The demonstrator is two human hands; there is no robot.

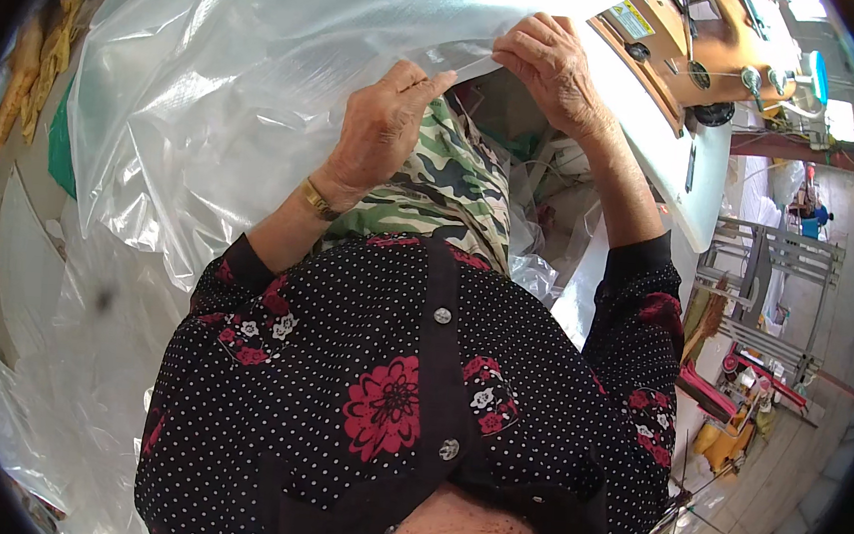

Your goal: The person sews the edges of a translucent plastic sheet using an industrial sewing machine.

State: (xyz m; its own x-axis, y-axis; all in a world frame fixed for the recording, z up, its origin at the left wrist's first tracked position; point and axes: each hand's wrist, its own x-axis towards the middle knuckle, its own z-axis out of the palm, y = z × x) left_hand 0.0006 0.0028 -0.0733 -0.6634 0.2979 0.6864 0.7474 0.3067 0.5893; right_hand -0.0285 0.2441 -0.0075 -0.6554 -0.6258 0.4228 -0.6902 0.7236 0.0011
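Note:
A large, shiny translucent plastic sheet (251, 82) spreads across the left and top of the view and drapes down beside my lap. Its near edge runs between my two hands. My left hand (386, 118), with a gold-coloured watch on the wrist, pinches this edge between thumb and curled fingers above my camouflage trousers. Farther right and higher, my right hand (551, 68) grips the same edge, fingers bent over it. Just right of that hand stands a tan sewing machine (700, 53) on a white tabletop (657, 150).
Yellowish gloves or cloths (46, 71) hang at the far left, near a green piece of material (61, 148). More crumpled clear plastic (90, 341) lies at the lower left. A grey metal rack (777, 285) stands on the right, with pink and orange items (727, 401) below it.

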